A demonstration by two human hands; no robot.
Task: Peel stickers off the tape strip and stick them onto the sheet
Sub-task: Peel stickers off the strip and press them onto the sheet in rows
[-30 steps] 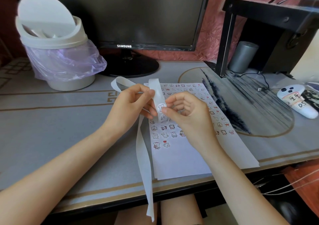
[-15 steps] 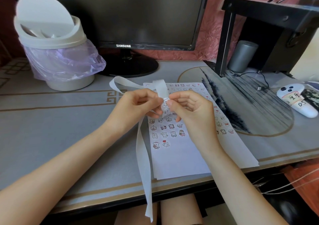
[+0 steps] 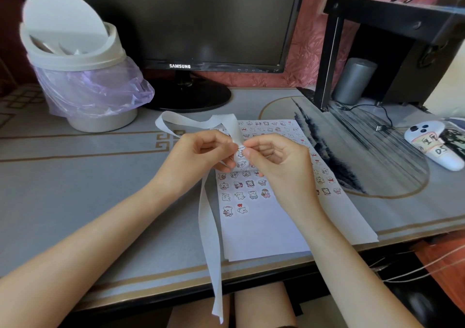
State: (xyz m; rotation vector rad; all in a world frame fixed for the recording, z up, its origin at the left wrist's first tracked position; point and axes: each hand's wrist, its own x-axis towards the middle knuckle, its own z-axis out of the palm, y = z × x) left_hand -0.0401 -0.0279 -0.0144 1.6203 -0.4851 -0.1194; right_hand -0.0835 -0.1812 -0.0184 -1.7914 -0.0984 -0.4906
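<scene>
while both hands meet above the middle of the grey table [image 3: 75, 176], the left hand [image 3: 198, 156] pinches the long white paper tape strip [image 3: 210, 227] between thumb and curled fingers, and the right hand [image 3: 276, 159] closes its thumb and forefinger on a small bear sticker [image 3: 241, 151] at the strip's bend. the strip loops back toward the black samsung monitor [image 3: 176, 20] and its other end hangs past the table's front edge. under the hands lies the white paper sheet [image 3: 264, 227], rows of stickers filling its upper part, its lower part bare, its near corner just over the table's edge. open table lies left of the sheet. the white swing-lid bin with purple liner [image 3: 80, 76] stands well to the left, the white controller [image 3: 435, 146] well to the right.
</scene>
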